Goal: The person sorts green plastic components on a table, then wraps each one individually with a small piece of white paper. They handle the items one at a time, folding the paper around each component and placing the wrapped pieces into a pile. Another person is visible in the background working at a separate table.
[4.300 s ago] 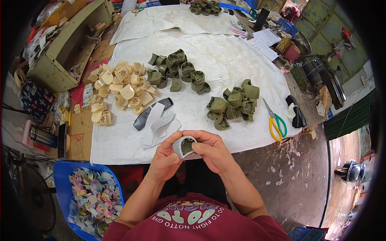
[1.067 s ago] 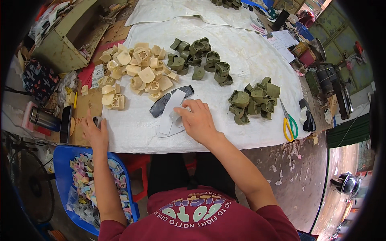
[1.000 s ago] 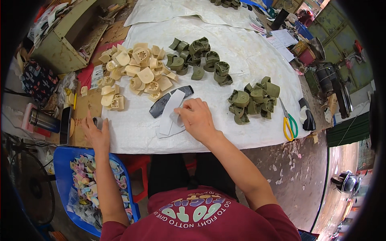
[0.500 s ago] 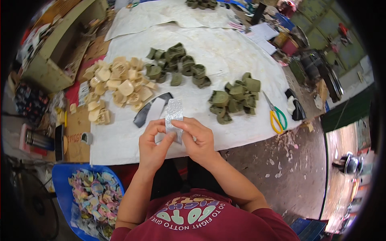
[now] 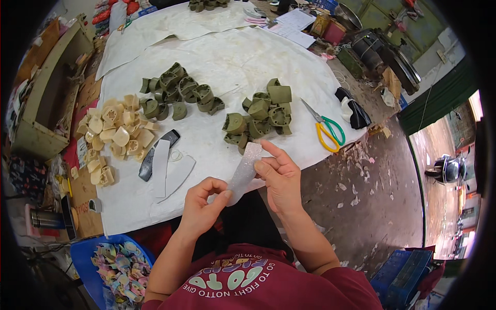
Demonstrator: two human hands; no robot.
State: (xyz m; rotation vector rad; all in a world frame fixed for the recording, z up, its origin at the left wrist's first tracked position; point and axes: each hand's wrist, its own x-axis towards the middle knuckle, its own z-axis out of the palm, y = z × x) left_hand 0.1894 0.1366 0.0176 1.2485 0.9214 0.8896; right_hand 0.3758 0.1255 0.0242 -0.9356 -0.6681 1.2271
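Creased white sheet (image 5: 237,59); hands (image 5: 204,209) (image 5: 284,186) pinch curved glittery strip (image 5: 242,173).

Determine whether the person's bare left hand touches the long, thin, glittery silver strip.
Touching: the head view shows the left hand pinching the lower end of the silver strip, with no gap showing.

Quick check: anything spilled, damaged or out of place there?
Yes: pale scraps lie scattered over the floor right of the white cloth, like uncollected litter. The silver strip held by left hand and right hand shows no clear tear.
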